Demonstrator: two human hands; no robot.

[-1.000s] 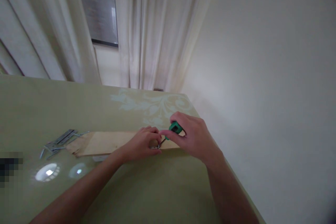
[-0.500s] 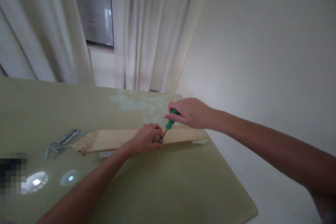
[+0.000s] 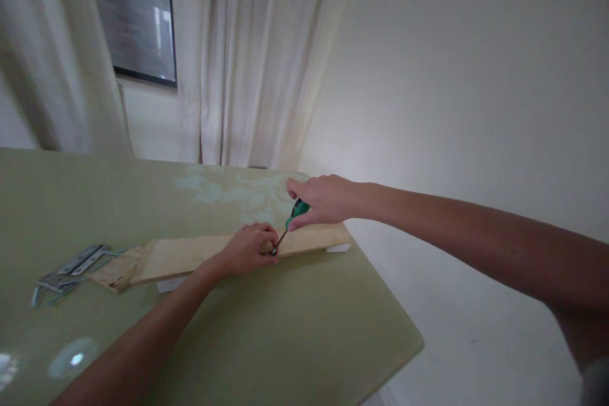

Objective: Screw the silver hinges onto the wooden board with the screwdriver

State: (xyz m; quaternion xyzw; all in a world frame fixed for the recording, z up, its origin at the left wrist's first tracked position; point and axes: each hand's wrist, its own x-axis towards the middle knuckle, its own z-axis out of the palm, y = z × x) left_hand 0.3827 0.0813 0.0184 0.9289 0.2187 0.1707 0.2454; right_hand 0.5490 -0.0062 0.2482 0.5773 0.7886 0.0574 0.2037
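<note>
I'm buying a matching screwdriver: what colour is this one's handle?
The screwdriver handle is green with dark patches, best seen in the head view.

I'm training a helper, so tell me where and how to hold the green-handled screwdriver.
Best by its thick green handle, probably from the upper right: it leans up that way, while the thin shaft slants down toward the left hand.

Since a second ago, the right hand (image 3: 326,199) has turned, its forearm (image 3: 442,219) swinging out rightward
</note>
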